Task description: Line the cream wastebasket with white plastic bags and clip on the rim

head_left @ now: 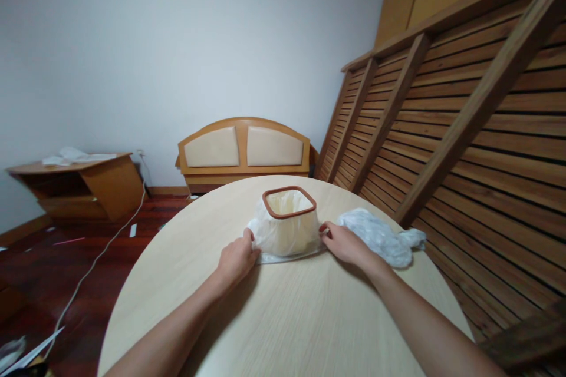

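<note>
A small bin (292, 235) with a reddish-brown square rim stands upright on the round table. A clear plastic bag (264, 235) lines it, folded over the rim and hanging loosely around the outside down to the tabletop. At the bin's left side my left hand (239, 254) pinches the bag's lower edge. My right hand (344, 241) has its fingers closed on the bag's edge at the right side. Just beyond my right hand lies a crumpled whitish plastic bag (380, 238).
The round pale wooden table (186, 283) fills the foreground. Slatted wooden panels (442, 159) lean along the right. A headboard (243, 147) stands behind the table. To the left are a low cabinet (106, 188) and a cable (95, 262) on the floor.
</note>
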Available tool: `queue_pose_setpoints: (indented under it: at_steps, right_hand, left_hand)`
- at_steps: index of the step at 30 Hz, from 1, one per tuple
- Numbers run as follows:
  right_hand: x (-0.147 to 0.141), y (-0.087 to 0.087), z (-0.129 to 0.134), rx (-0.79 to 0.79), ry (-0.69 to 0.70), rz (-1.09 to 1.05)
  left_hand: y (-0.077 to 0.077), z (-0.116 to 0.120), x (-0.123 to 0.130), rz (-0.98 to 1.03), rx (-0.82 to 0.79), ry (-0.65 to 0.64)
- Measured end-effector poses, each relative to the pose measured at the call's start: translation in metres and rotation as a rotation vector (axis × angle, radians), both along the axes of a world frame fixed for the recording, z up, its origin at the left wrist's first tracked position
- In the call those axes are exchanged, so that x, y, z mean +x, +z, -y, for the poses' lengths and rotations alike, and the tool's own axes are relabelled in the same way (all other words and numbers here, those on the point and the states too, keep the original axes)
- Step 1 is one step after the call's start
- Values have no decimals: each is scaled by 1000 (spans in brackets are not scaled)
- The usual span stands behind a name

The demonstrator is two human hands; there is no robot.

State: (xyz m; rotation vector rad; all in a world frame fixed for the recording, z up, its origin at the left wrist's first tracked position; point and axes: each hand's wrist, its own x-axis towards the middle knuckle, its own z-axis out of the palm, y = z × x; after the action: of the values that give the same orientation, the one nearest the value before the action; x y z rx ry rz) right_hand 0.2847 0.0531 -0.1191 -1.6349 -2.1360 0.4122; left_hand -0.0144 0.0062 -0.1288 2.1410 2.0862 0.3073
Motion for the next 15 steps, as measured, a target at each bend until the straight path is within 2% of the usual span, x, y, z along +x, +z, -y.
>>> queue_pose_setpoints:
  at_steps: [5, 11, 15]
  right_hand:
    - [-12, -16, -3, 34, 69, -37]
    - [-25, -27, -4, 161, 344, -235]
    - [-29, -37, -8, 141, 374, -250]
  left_hand:
    - [-12, -9, -3, 103, 54, -37]
    - [-21, -19, 6, 202, 190, -151]
    - [-25, -27, 12, 238, 164, -234]
